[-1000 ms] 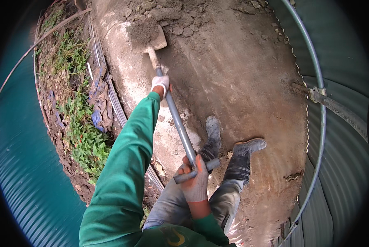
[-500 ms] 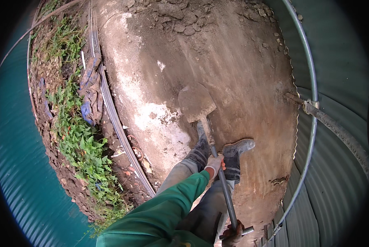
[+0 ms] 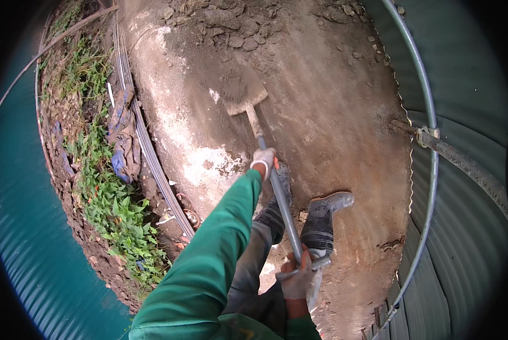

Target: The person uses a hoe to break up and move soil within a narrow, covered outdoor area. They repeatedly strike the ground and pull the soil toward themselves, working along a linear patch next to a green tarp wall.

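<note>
Where fingers curl, the shovel lies inside.

The left hand is gloved in dusty white and orange, the right hand in pale grey and orange. The shovel is plain grey along its shaft, pale brown toward the far end and tan on its blade, with darker brown soil. The near sleeve is solid green; the boots are dark grey with lighter lines. Brown ground carries white patches. Far left, teal sheeting is ribbed, beside bright green plants; right, grey-green cladding shows curved ribs
</note>
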`<state>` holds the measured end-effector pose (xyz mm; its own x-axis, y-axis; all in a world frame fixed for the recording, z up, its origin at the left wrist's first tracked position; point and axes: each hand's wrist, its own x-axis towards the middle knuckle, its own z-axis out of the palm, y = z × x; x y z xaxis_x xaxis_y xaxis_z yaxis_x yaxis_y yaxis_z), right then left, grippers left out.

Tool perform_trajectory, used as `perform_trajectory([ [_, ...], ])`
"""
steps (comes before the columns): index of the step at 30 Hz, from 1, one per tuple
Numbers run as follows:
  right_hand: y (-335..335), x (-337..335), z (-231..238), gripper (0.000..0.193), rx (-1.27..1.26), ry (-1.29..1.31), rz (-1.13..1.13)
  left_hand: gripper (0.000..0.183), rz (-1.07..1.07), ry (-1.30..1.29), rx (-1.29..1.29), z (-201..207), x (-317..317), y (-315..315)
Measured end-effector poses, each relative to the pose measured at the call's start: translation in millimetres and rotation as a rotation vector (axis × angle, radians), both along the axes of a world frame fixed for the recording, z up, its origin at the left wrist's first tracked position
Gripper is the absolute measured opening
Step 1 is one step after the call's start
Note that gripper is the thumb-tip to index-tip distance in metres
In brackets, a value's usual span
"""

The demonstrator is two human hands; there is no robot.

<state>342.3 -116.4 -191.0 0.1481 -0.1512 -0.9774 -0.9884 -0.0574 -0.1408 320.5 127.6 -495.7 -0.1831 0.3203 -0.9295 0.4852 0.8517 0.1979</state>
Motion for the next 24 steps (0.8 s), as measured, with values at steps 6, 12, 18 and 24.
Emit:
perform_trajectory([
  [6,102.4,-45.1,-16.7,0.035,0.521,0.181,-0.449,0.024,-0.529,0.228,0.266,4.6,-21.7,188.8],
  [12,6.3,-26.1,-39.2,0.047,0.451,0.748,-0.567,0.051,-0.434,0.466,0.422,66.7,-68.8,115.3],
  [18,-109.4,20.0,-9.8,0.039,0.455,0.312,-0.125,0.024,0.025,0.016,0.224,88.4,-96.3,-22.6],
  [24,-197.4,36.9,41.8,0.047,0.405,0.045,0.348,0.034,0.529,-0.126,-0.044,98.4,-120.8,-142.9],
])
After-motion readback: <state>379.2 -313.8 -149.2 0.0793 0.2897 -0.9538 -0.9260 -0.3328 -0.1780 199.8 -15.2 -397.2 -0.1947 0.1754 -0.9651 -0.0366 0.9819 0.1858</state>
